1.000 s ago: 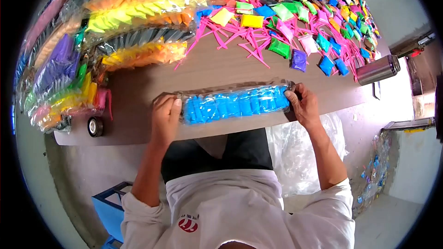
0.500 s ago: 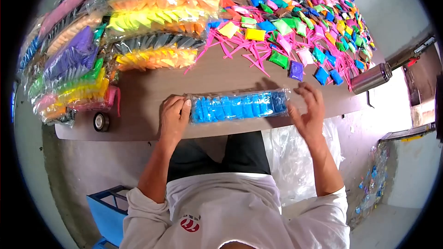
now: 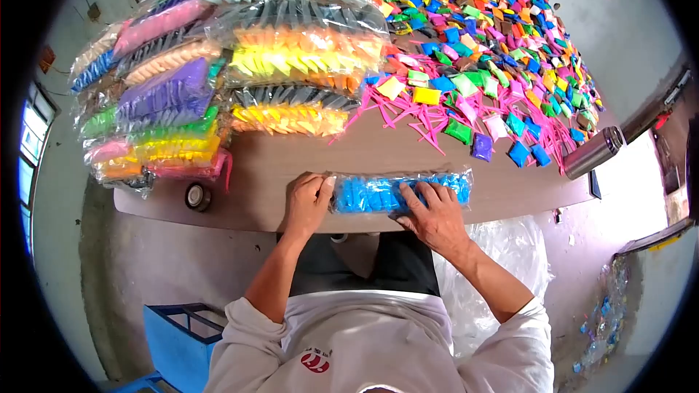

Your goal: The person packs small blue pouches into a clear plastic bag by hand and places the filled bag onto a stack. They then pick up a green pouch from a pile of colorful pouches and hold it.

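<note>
A long clear plastic bag (image 3: 364, 195) filled with a row of blue packets lies flat on the brown table (image 3: 291, 153), near its front edge. My left hand (image 3: 309, 200) pinches the bag's left end between thumb and fingers. My right hand (image 3: 435, 217) rests on top of the bag's right half, fingers apart and lying over the blue packets, which it partly covers.
Stacked bags of coloured packets (image 3: 298, 65) fill the left back. Loose packets (image 3: 495, 51) and pink sticks (image 3: 400, 113) are heaped at the back right. A steel flask (image 3: 593, 153) lies right, a tape roll (image 3: 197, 196) left. A blue stool (image 3: 178, 342) stands below.
My right hand has moved left from beside the bag's right end onto its top. The view has shifted, so the table appears lower and further right. My left hand still holds the left end.
</note>
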